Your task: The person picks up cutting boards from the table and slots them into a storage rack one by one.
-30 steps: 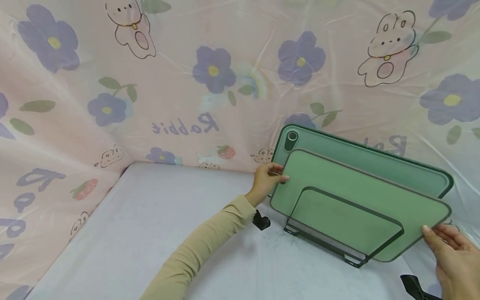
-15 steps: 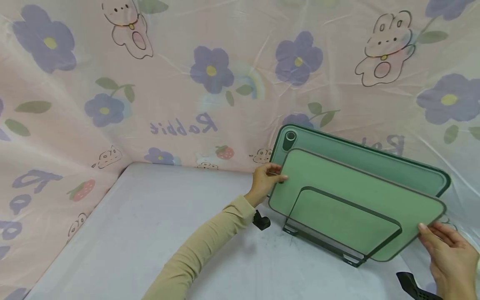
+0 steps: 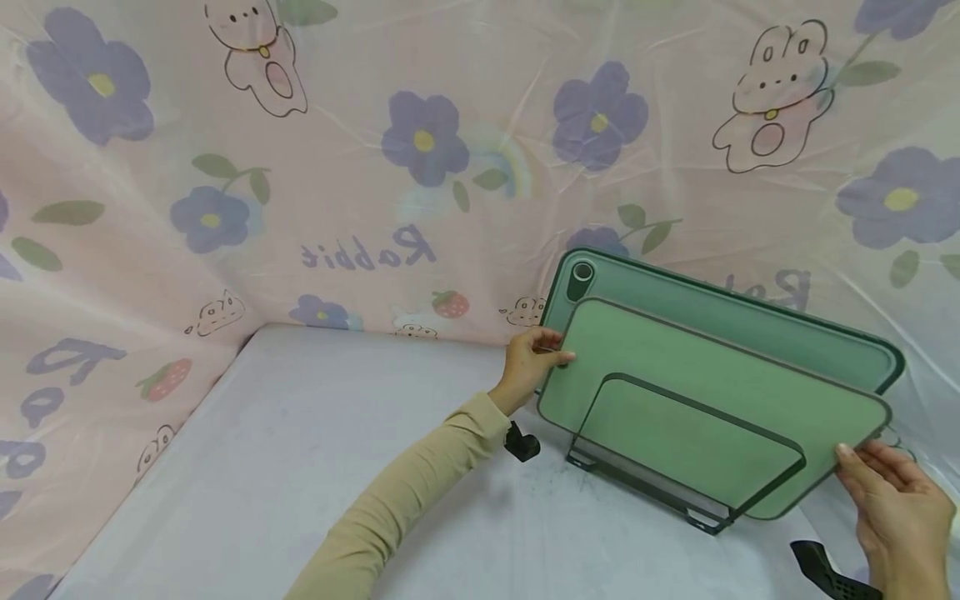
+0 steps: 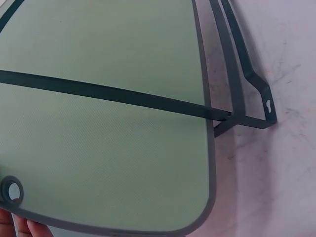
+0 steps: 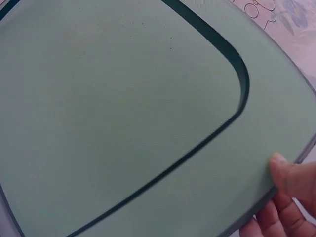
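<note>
In the head view a light green cutting board (image 3: 675, 354) with a grey edge stands tilted in a dark metal rack (image 3: 645, 488), its left end higher. My left hand (image 3: 528, 367) pinches the left edge, thumb on the front face. In the left wrist view, those fingertips (image 4: 39, 229) sit beside the board's ringed hole (image 4: 21, 193). My right hand (image 3: 900, 508) grips the lower right edge; its thumb presses on the face and the other fingers are behind. A larger, darker green cutting board (image 3: 735, 317), with a hole in its top left corner, stands behind, its lower part hidden.
A white table surface (image 3: 360, 383) extends to the left. Pink curtain-like sheeting (image 3: 337, 150) printed with flowers and rabbits hangs behind and at the left. Black camera mounts (image 3: 522, 443) show at both wrists.
The light green cutting board's right end has shifted very slightly left and up, along with my right hand. My left hand keeps its hold, and the rack stays put.
</note>
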`<action>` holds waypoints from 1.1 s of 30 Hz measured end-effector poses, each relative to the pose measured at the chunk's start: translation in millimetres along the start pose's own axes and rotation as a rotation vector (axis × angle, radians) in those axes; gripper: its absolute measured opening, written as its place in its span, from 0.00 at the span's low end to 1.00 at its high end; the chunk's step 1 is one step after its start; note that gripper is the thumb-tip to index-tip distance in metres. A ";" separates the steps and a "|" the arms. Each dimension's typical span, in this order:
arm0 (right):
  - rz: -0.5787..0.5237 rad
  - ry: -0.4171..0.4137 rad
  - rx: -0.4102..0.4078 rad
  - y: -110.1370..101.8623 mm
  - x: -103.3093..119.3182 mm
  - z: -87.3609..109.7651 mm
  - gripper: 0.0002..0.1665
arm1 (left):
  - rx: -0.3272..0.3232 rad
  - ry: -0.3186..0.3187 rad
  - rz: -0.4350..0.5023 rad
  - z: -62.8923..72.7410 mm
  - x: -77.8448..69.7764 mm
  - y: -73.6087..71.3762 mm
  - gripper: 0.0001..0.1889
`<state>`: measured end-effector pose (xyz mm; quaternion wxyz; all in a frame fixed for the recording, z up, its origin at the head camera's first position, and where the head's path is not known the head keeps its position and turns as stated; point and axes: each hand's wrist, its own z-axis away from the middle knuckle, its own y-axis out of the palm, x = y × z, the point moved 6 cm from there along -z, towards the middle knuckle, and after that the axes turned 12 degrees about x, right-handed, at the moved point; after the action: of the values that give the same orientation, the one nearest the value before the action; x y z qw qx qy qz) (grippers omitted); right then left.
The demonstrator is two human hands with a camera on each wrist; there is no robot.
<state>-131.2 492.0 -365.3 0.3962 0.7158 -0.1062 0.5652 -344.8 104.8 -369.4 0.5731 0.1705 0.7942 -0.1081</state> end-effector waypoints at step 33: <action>-0.007 -0.052 -0.043 1.5 3.8 8.1 0.12 | 0.063 -0.121 0.140 4.1 9.1 -14.5 0.13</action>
<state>-125.0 486.6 -361.7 0.4104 0.7218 -0.1262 0.5429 -349.5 91.4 -379.7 0.6205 0.2366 0.7405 -0.1030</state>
